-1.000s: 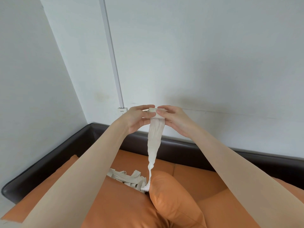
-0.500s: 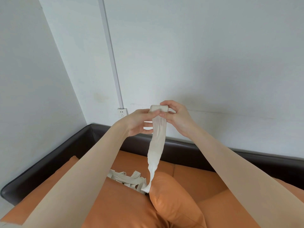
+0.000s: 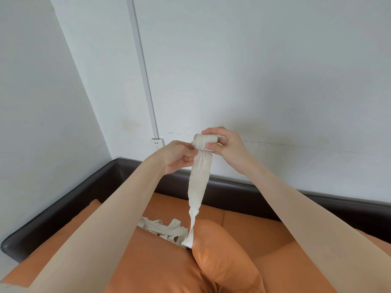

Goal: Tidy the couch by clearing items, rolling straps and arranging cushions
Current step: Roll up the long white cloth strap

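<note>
Well, the biggest thing in front of the person is the couch (image 3: 243,218), its orange seat backed by a dark rail that runs along the white wall and turns the corner on the left. Two orange cushions lie on it: a broad one (image 3: 160,269) low in the view and a plumper one (image 3: 224,256) just beside it on the right, and they appear to touch. From the dip between them the cream strap (image 3: 198,187) climbs straight up to the hands, and its slack (image 3: 163,228) lies in loose, crossing loops on the seat behind the broad cushion. Holding the strap high like this seems meant to let the hanging length fall flat, so it winds without twisting. Up at the top, the right hand (image 3: 227,145) has its grip closed on the wound roll (image 3: 204,140), thumb under and fingers over, which would let it turn the roll. The left hand (image 3: 179,156) sits just below and beside it, fingers curled around the strap where it feeds in, probably to keep tension and guide the edge. Judging by the small roll and the slack left on the seat, the rolling is at an early stage and the cushions are not yet arranged. On the wall behind sits a white socket (image 3: 157,142) at the foot of a thin cable duct (image 3: 141,64).
</note>
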